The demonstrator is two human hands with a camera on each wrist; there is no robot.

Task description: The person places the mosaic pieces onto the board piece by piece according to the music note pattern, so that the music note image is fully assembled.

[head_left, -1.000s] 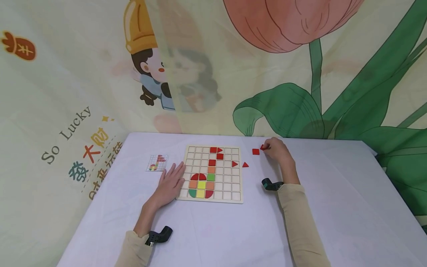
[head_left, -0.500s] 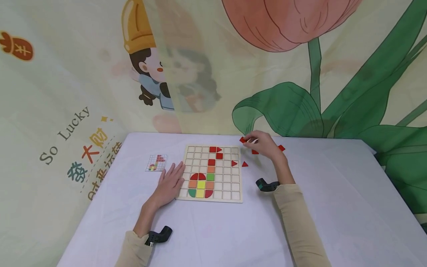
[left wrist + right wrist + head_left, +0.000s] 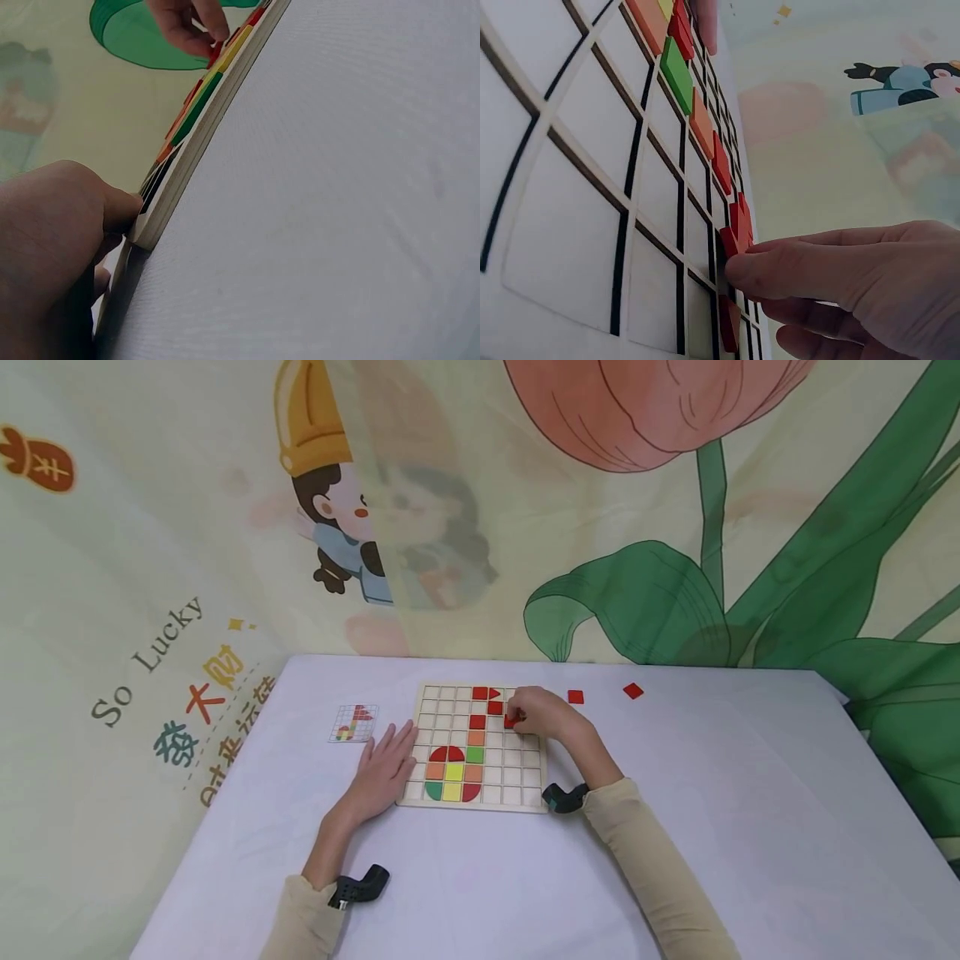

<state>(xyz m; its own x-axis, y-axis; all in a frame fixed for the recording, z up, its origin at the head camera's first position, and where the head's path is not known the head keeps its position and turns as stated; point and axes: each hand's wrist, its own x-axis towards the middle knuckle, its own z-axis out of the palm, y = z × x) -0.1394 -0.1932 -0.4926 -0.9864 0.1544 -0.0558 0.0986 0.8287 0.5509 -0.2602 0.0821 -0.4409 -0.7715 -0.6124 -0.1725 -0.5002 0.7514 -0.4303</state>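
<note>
A wooden grid board [image 3: 513, 789] lies on the table with red, orange, yellow and green flat pieces set in its cells. My left hand [image 3: 386, 772] rests along the board's left edge, fingers extended; in the left wrist view its thumb touches the board's corner. Over the upper right cells, my right hand [image 3: 543, 714] pinches a red square piece [image 3: 730, 241] between thumb and finger, tilted against the grid. A further red piece [image 3: 728, 324] sits in a cell just beside those fingers. The red triangles at the board's right side are hidden under this hand in the head view.
Two loose red squares lie behind and right of the board: one red square [image 3: 575, 697] nearer, one turned red square [image 3: 633, 691] farther right. A small pattern card [image 3: 354, 724] lies left of the board. A printed cloth [image 3: 450, 527] hangs behind the table.
My right hand has carried a red square left from the table's back right to the board. Another red square now lies farther right than before. The left hand stays put.
</note>
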